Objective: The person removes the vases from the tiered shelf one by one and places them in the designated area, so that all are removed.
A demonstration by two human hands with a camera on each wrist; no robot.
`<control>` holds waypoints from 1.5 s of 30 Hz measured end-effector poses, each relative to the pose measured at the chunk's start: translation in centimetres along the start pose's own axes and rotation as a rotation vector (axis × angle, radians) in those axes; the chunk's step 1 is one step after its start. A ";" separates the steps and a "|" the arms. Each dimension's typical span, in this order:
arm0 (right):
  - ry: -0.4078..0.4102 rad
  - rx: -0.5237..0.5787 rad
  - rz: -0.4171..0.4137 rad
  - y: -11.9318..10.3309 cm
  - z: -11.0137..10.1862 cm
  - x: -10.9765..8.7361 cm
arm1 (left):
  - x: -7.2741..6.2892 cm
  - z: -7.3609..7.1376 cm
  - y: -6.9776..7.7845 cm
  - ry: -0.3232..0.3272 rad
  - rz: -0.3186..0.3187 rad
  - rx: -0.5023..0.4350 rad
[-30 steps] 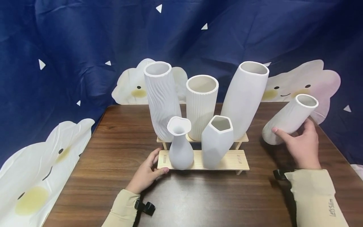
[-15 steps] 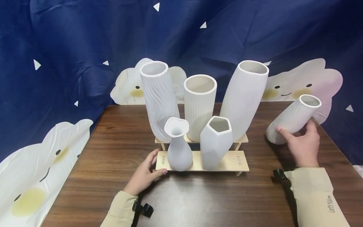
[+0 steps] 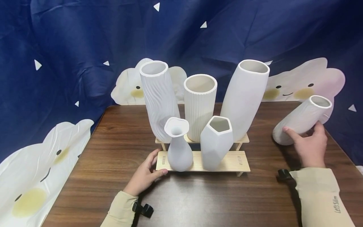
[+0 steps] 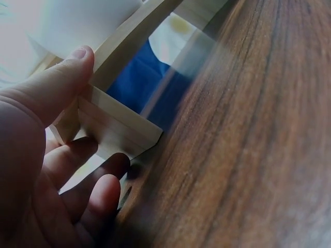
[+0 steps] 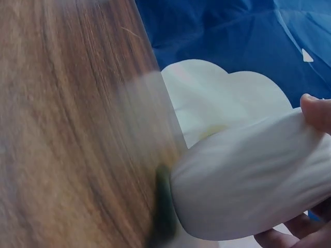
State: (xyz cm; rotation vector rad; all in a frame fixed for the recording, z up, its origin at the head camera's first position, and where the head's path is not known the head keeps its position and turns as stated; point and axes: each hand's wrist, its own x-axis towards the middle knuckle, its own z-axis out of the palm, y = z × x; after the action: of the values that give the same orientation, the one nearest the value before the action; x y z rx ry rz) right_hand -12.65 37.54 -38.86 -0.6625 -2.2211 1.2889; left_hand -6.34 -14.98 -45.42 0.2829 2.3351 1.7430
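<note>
My right hand (image 3: 310, 146) holds a white cylinder vase (image 3: 300, 121) by its side, thumb near the base. The vase leans with its mouth toward the upper right; in the right wrist view its faintly rippled wall fills the lower right. Whether its base touches the table cannot be told. My left hand (image 3: 144, 173) grips the left end of a two-step wooden stand (image 3: 239, 160), thumb at the front edge, curled fingers by the leg. On the lower step stand a flared-neck vase (image 3: 180, 154) and a faceted vase (image 3: 215, 148).
On the upper step are a wavy-ribbed vase (image 3: 160, 101), a fluted cylinder vase (image 3: 199, 110) and a tall smooth vase (image 3: 245, 97). The brown wooden table (image 3: 204, 198) ends at a blue cloth (image 3: 181, 34) with cloud prints behind it.
The right hand has carried the tilted vase a little to the right, farther from the stand. The left hand keeps its hold, and the stand with its vases stays in place.
</note>
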 end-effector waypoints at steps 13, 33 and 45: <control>0.015 0.041 -0.001 0.7 -0.3 0.6 | -0.2 -0.3 -0.1 -0.001 0.016 0.015; -0.042 -0.086 0.020 1.7 -0.5 0.6 | 0.1 -0.2 -0.3 -0.011 0.038 0.041; -0.015 0.039 0.003 -0.1 -0.9 0.4 | -0.1 -0.2 0.0 -0.010 0.041 0.041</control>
State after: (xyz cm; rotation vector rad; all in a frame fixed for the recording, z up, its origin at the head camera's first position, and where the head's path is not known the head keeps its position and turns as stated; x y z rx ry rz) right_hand -12.46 38.31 -38.32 -0.6432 -2.2026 1.3389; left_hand -6.34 -15.15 -45.42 0.3478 2.3769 1.7093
